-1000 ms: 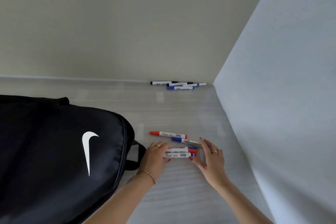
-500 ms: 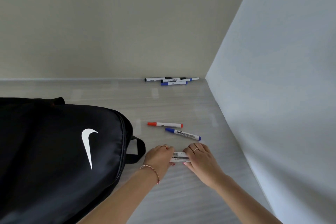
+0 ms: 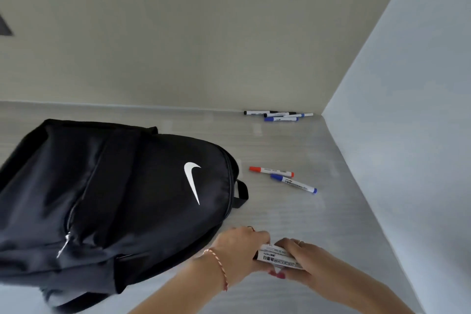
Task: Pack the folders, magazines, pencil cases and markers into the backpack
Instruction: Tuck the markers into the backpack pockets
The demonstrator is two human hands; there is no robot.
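Both hands meet low on the table (image 3: 293, 214) beside the black backpack (image 3: 122, 186) — the left hand (image 3: 239, 250) and right hand (image 3: 303, 260) curl round a bundle of markers (image 3: 277, 259), its ends and number hidden by fingers.

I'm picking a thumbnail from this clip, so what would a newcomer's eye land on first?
Probably the black fabric backpack with a white swoosh, lying flat at left on the pale grey table. Next, the left hand and right hand gripping a bundle of white markers near the bottom edge.
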